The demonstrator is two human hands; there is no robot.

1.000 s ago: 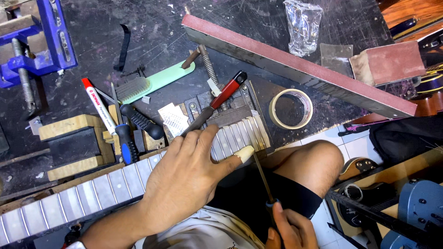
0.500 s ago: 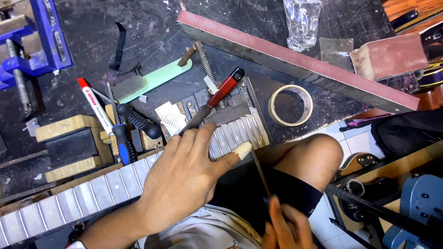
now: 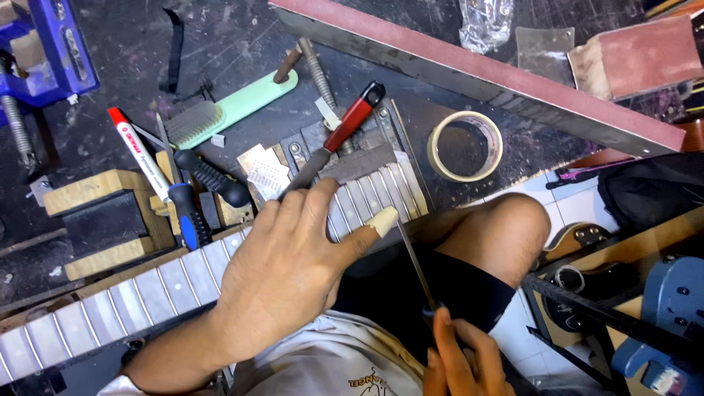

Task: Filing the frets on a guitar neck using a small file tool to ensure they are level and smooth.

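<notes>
My left hand (image 3: pixel 282 268) lies flat on a guitar neck (image 3: pixel 147 290), fingers spread over the frets near its end, the taped thumb (image 3: pixel 381 220) stretched to the right edge. My right hand (image 3: pixel 458 359) at the bottom grips the handle of a thin metal file (image 3: pixel 414 264), whose blade runs up to the neck's edge beside the thumb. A red-handled file (image 3: pixel 345 132) rests across the end of the neck, just above my left fingers.
A roll of masking tape (image 3: pixel 466 145), a green-handled wire brush (image 3: pixel 220 110), a red-capped marker (image 3: pixel 136 150), a black and blue screwdriver (image 3: pixel 187 209), wooden blocks (image 3: pixel 92 191), a blue vise (image 3: pixel 44 51) and a long sanding beam (image 3: pixel 477 73) lie on the dark bench. My bare knee (image 3: pixel 495 235) is below.
My right hand has shifted slightly lower and the thin file with it. My left hand stays pressed on the neck; the view has drifted a little.
</notes>
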